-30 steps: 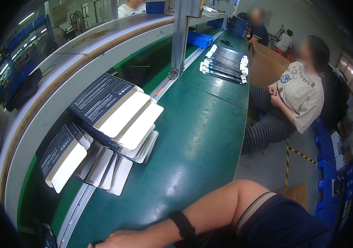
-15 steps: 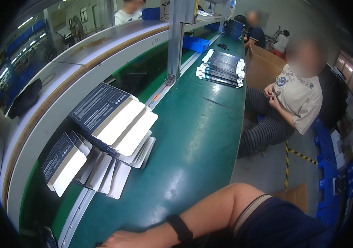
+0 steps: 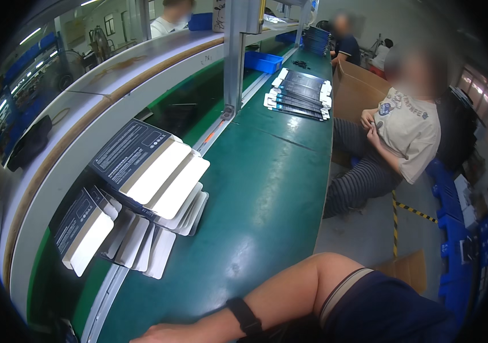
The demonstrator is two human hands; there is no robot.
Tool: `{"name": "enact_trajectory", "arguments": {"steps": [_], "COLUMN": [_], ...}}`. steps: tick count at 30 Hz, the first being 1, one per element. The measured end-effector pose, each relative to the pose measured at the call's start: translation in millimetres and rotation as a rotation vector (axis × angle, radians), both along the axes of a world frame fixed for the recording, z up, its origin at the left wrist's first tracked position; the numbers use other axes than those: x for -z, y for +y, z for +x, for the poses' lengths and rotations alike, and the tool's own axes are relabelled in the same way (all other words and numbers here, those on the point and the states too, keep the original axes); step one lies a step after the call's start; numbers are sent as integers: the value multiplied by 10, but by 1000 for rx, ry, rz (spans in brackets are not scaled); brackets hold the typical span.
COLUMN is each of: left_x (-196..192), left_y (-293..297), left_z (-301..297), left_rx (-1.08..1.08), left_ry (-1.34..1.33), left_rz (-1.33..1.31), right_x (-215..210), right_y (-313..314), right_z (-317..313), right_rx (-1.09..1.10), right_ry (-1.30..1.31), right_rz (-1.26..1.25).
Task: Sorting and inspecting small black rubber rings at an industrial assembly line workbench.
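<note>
My right hand (image 3: 167,334) lies low at the bottom edge of the picture, over the near end of the green work surface (image 3: 255,194). Most of its fingers are cut off by the frame, so what it holds, if anything, stays hidden. A black band (image 3: 244,315) circles that wrist. Left of and beyond the hand is a pile of dark blue printed cartons (image 3: 131,153) with white open flaps (image 3: 167,174). Another dark carton (image 3: 76,224) leans beside the pile, its white flap hanging outward. My left hand is out of view.
Farther along the surface lie several flattened dark cartons (image 3: 298,94) and a blue bin (image 3: 263,62). A metal post (image 3: 233,63) rises by a raised white shelf (image 3: 135,63). At right sits a person in a light shirt (image 3: 407,126), near a large cardboard box (image 3: 358,83).
The whole view has shifted slightly, moving the cartons and bench a little leftward. My right hand has slid slightly lower in the picture, with less of its fingers showing.
</note>
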State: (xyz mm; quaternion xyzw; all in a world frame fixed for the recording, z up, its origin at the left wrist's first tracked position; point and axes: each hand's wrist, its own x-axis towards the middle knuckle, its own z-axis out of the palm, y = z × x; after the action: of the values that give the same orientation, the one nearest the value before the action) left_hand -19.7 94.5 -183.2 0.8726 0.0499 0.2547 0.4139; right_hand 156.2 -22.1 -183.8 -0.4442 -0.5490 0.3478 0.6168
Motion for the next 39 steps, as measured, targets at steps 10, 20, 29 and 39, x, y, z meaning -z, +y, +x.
{"name": "enact_trajectory", "arguments": {"steps": [10,20,29,39], "left_x": [57,8,30,19], "left_y": [41,8,63,91], "left_z": [21,42,29,-31], "left_rx": [-53,-50,-21,17], "left_ry": [-46,-41,-43,0], "left_rz": [9,9,28,-1], "right_x": [-27,-48,-78,-54], "right_y": [14,-2,2,0], "right_z": [9,26,36,25], "right_rx": [-17,-38,-71,-9], "right_ry": [10,50,38,65], "right_rz": [-81,-149,-197,-169]}}
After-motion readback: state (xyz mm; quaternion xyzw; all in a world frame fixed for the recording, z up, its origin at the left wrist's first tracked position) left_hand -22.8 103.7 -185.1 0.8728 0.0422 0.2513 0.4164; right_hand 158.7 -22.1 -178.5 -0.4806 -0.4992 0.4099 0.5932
